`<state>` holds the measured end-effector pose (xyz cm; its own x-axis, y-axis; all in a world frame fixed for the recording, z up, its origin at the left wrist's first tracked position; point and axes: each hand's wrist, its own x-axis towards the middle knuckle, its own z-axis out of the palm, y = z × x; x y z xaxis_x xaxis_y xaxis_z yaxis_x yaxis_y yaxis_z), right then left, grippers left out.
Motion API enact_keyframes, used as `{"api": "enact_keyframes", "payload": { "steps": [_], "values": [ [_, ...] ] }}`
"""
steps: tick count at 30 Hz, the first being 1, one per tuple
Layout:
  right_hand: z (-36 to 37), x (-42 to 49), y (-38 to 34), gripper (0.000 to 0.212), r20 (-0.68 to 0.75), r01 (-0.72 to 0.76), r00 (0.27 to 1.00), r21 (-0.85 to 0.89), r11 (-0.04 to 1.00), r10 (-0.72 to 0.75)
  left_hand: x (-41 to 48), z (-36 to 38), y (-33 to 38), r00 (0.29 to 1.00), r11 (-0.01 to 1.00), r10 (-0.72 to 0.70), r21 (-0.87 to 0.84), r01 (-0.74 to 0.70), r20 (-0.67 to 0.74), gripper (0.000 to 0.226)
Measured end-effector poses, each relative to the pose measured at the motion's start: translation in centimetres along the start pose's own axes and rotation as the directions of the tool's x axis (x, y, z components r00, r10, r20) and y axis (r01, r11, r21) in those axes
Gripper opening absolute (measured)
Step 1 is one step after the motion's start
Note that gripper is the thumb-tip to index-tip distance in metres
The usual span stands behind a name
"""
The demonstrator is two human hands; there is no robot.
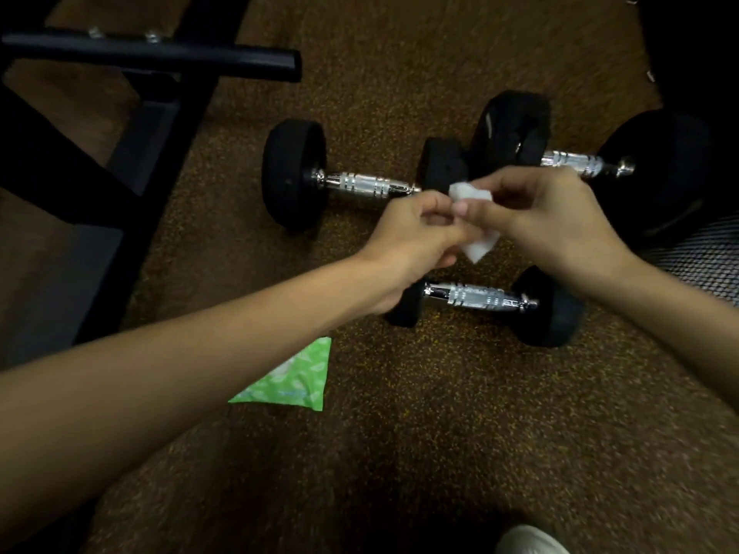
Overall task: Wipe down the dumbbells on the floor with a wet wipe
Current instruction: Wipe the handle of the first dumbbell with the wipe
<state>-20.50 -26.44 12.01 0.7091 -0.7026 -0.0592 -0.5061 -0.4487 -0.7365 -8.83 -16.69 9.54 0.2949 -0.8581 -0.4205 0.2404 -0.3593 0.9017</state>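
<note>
Three black dumbbells with chrome handles lie on the speckled brown floor. One dumbbell [362, 185] is at centre left, a bigger dumbbell [572, 159] at the upper right, and a small dumbbell [486, 299] lies nearest me. Above the small one, my left hand [412, 233] and my right hand [548, 211] meet and both pinch a crumpled white wet wipe [476, 249], held in the air, touching no dumbbell. A green wet wipe packet [292, 379] lies on the floor under my left forearm.
A black metal bench frame [152, 58] fills the upper left. A dark round weight [656, 173] and black mesh [704, 253] stand at the right edge. A pale shoe tip [528, 541] shows at the bottom. Open floor lies between me and the dumbbells.
</note>
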Motion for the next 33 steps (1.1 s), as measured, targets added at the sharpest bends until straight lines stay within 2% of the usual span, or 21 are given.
{"api": "enact_keyframes", "payload": {
  "steps": [3,4,6,8,10,13,15,17,21,23,25,28,31,33],
  "values": [
    [0.3,-0.2,3.1,0.02,-0.033,-0.114,0.993,0.046,0.992,0.115,0.4,0.4,-1.7,0.996,0.954,0.053,0.291,-0.073,0.074,0.033],
    [0.5,-0.2,4.0,0.02,-0.029,-0.139,0.99,0.01,0.99,0.14,0.6,-0.1,-2.4,0.993,0.891,0.101,0.438,-0.119,0.064,0.041],
    [1.4,-0.4,5.3,0.018,0.004,-0.137,0.99,-0.099,0.986,0.138,1.0,-1.4,-3.7,0.982,0.683,0.181,0.711,-0.169,0.06,0.061],
    [2.4,-0.6,6.4,0.017,0.049,-0.08,0.995,-0.176,0.981,0.09,1.5,-2.3,-5.1,0.984,0.523,0.158,0.838,-0.155,0.083,0.083],
    [3.7,-0.7,7.6,0.014,0.116,-0.027,0.992,-0.24,0.97,0.057,2.0,-2.7,-6.4,0.99,0.461,0.091,0.876,-0.141,0.112,0.104],
    [5.1,-0.9,9.5,0.017,0.208,0.047,0.978,-0.339,0.94,0.026,2.6,-2.4,-8.1,0.99,0.498,0.041,0.856,-0.14,0.138,0.119],
    [5.5,-0.6,10.0,0.019,0.228,0.06,0.973,-0.332,0.941,0.019,2.9,-2.0,-9.1,0.99,0.555,0.087,0.82,-0.141,0.111,0.119],
    [5.6,0.4,10.1,0.021,0.263,0.02,0.962,-0.324,0.946,0.07,3.0,-1.8,-9.9,0.983,0.584,0.165,0.795,-0.162,0.079,0.114],
    [5.5,2.8,10.2,0.019,0.399,-0.079,0.893,-0.311,0.947,0.206,3.0,-1.8,-10.8,0.967,0.606,0.249,0.769,-0.203,0.06,0.105],
    [5.7,2.4,10.0,0.018,0.372,-0.045,0.914,-0.308,0.95,0.164,3.2,-1.8,-11.0,0.962,0.614,0.266,0.76,-0.212,0.054,0.104],
    [5.8,0.7,9.9,0.018,0.267,0.03,0.962,-0.326,0.945,0.062,3.6,-1.9,-11.0,0.963,0.63,0.266,0.748,-0.208,0.045,0.103],
    [5.6,-2.0,10.3,0.014,0.166,0.118,0.984,-0.338,0.934,-0.064,3.9,-2.0,-10.9,0.965,0.636,0.258,0.744,-0.204,0.044,0.102],
    [5.1,-2.1,10.9,0.012,0.134,0.062,0.991,-0.285,0.957,-0.024,3.8,-2.0,-11.1,0.963,0.64,0.267,0.738,-0.213,0.047,0.103],
    [5.0,-0.8,10.9,0.015,0.147,-0.047,0.985,-0.265,0.963,0.089,3.7,-2.0,-11.1,0.963,0.637,0.266,0.74,-0.214,0.05,0.103]
  ]
}}
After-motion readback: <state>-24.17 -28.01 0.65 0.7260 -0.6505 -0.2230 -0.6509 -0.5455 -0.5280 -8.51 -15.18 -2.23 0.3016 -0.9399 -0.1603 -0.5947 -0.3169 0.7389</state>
